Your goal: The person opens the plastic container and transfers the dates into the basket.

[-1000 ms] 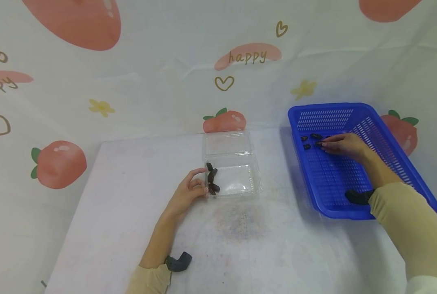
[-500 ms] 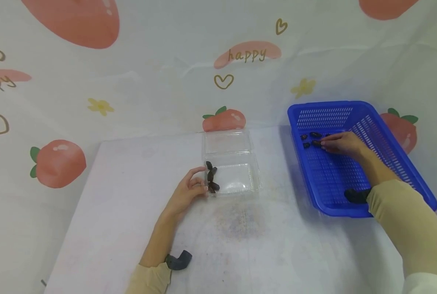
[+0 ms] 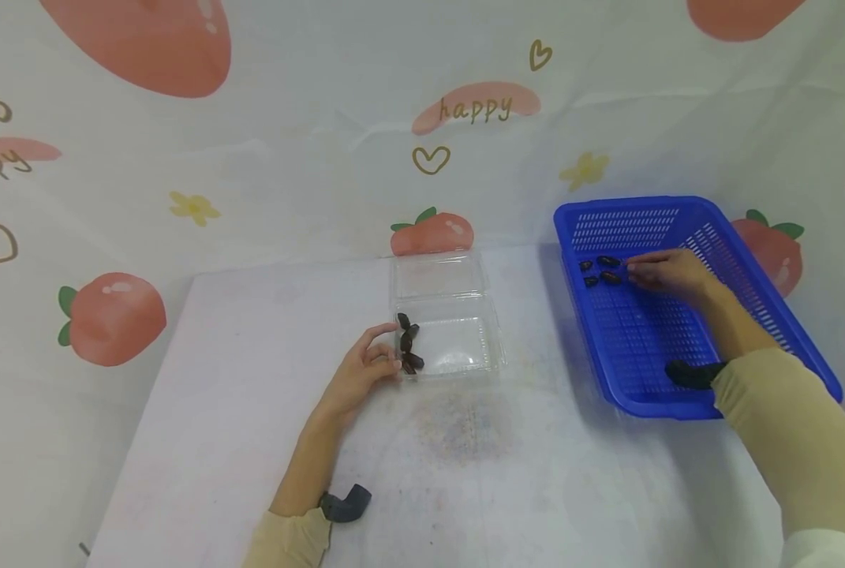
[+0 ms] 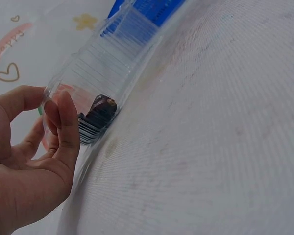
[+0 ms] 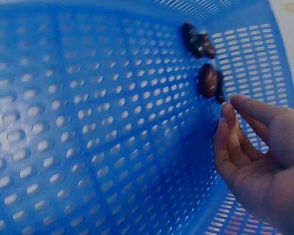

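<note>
A clear plastic clamshell box [image 3: 458, 347] lies with its lid back on the table. Along its left inside are several dark brown dates [image 3: 407, 341]; the left wrist view shows a glossy date [image 4: 102, 108] through the wall. My left hand [image 3: 354, 383] holds the box's left edge with bent index finger and thumb. Inside the blue basket [image 3: 652, 406], my right hand [image 3: 674, 274] is beside several dates [image 3: 610, 278] in the far left corner. Its thumb and fingertips come close together in the right wrist view, nothing visible between them; a dark bit shows behind the fingers.
The basket's high slotted walls surround the right hand. A white cloth with printed fruit and hearts [image 3: 432, 160] hangs behind the white tabletop [image 3: 536, 489]. Dark bands [image 3: 347, 503] sit on both wrists.
My right fingers have let go of a date, which now lies in the front row, and have drawn slightly right and away from it. The left hand stays at the box.
</note>
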A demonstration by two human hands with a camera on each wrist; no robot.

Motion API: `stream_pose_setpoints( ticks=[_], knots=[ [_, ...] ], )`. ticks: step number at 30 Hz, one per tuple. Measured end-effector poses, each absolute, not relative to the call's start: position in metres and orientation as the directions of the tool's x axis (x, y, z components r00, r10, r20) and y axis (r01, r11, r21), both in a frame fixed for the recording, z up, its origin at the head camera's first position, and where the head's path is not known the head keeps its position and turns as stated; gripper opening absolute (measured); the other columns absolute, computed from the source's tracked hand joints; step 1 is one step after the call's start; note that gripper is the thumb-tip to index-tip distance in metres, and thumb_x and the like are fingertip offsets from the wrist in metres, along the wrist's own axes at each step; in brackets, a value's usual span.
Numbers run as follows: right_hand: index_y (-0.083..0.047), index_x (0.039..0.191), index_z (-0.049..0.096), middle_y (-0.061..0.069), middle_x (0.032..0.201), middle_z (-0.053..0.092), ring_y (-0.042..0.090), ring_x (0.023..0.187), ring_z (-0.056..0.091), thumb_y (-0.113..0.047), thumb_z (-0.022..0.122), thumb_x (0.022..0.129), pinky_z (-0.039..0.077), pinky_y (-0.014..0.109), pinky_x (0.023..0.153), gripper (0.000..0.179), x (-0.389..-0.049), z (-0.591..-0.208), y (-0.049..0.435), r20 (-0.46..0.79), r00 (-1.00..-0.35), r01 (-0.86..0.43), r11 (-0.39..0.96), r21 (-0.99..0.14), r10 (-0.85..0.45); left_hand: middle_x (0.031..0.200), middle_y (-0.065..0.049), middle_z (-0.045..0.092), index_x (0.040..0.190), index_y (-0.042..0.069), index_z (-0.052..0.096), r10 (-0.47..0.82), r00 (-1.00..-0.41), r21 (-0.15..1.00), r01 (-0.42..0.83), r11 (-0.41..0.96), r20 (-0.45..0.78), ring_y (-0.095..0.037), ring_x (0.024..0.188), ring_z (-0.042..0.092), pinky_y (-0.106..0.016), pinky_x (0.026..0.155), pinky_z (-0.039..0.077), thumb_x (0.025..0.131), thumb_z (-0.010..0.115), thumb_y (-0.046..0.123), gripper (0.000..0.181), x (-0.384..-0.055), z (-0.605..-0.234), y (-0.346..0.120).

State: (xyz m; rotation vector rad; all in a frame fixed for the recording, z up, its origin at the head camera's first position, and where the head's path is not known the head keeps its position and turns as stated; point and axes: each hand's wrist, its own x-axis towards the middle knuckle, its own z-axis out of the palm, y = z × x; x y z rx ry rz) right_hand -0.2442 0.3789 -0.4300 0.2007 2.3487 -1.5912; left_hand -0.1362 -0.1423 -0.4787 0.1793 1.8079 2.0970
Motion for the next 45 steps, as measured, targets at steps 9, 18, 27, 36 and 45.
stream_pose_setpoints(
  ticks=[9, 18, 27, 36, 45],
  knots=[
    [0.005, 0.131, 0.043, -0.010, 0.097, 0.065, 0.006, 0.091, 0.061, -0.027, 0.060, 0.088, 0.051, 0.021, 0.075, 0.056, -0.241, -0.409, 0.366, -0.271, -0.960, 0.233, 0.342, -0.910, -0.066, 0.085, -0.005, 0.050, 0.136, 0.015, 0.038, 0.350, -0.925, 0.972, -0.203, -0.118, -0.150, -0.023, 0.073, 0.057, -0.038, 0.074, 0.051, 0.082, 0.065, 0.003, 0.062, -0.137, -0.478, -0.143],
    [0.003, 0.132, 0.041, -0.006, 0.107, 0.060, 0.007, 0.097, 0.059, -0.027, 0.057, 0.089, 0.050, 0.021, 0.078, 0.055, -0.228, -0.376, 0.337, -0.201, -0.971, 0.162, 0.264, -0.951, -0.129, 0.083, -0.006, 0.051, 0.135, 0.016, 0.039, 0.345, -0.926, 0.972, -0.205, -0.117, -0.154, -0.023, 0.071, 0.057, -0.038, 0.072, 0.051, 0.082, 0.064, 0.000, 0.061, -0.137, -0.477, -0.142],
    [0.002, 0.130, 0.044, 0.013, 0.121, 0.053, 0.017, 0.106, 0.055, -0.024, 0.052, 0.092, 0.048, 0.021, 0.082, 0.047, -0.210, -0.353, 0.303, -0.110, -0.966, 0.061, 0.206, -0.977, -0.234, 0.084, -0.006, 0.050, 0.134, 0.017, 0.040, 0.342, -0.926, 0.971, -0.211, -0.114, -0.161, -0.025, 0.072, 0.057, -0.039, 0.074, 0.051, 0.081, 0.065, 0.001, 0.061, -0.137, -0.476, -0.142],
    [-0.001, 0.125, 0.051, 0.014, 0.118, 0.056, 0.025, 0.106, 0.055, -0.028, 0.057, 0.089, 0.049, 0.024, 0.083, 0.045, -0.196, -0.339, 0.261, -0.106, -0.958, 0.041, 0.240, -0.970, -0.266, 0.085, -0.006, 0.049, 0.135, 0.014, 0.038, 0.346, -0.925, 0.973, -0.205, -0.110, -0.156, -0.024, 0.074, 0.057, -0.039, 0.075, 0.051, 0.081, 0.065, 0.001, 0.062, -0.137, -0.477, -0.143],
    [-0.009, 0.118, 0.059, 0.008, 0.111, 0.060, 0.023, 0.100, 0.057, -0.031, 0.061, 0.087, 0.049, 0.026, 0.083, 0.038, -0.187, -0.343, 0.225, -0.099, -0.955, 0.023, 0.260, -0.965, -0.281, 0.085, -0.007, 0.049, 0.135, 0.014, 0.038, 0.345, -0.925, 0.972, -0.208, -0.111, -0.158, -0.023, 0.075, 0.057, -0.038, 0.076, 0.051, 0.082, 0.063, -0.001, 0.060, -0.137, -0.477, -0.142]
  ],
)
